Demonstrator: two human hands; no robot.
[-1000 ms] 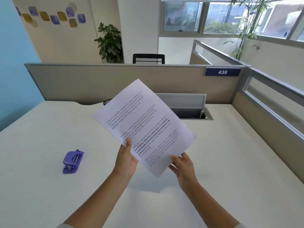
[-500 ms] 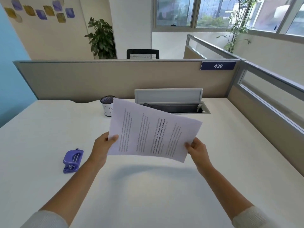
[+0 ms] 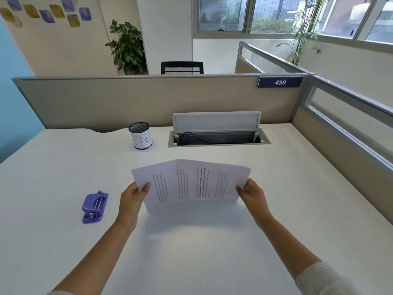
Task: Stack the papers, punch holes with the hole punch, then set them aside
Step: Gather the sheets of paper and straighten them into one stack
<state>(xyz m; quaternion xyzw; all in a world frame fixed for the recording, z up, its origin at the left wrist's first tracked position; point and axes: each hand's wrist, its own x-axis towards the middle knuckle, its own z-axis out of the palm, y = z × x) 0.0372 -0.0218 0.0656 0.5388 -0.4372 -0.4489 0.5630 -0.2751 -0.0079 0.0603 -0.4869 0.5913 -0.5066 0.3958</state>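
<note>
White papers (image 3: 191, 184) carry black printed lines. The hole punch (image 3: 95, 208) is purple with silver pins. The desk (image 3: 63, 167) is plain white — the mesh cup (image 3: 140, 135) black above, white-wrapped below. Beige partition (image 3: 127, 101), navy plate (image 3: 280, 82) — white numerals.

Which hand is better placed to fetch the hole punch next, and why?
Probably the left hand. The purple hole punch lies on the desk just beyond it, on the left side, while the right hand grips the papers at the far edge, so it would have to cross over.
</note>
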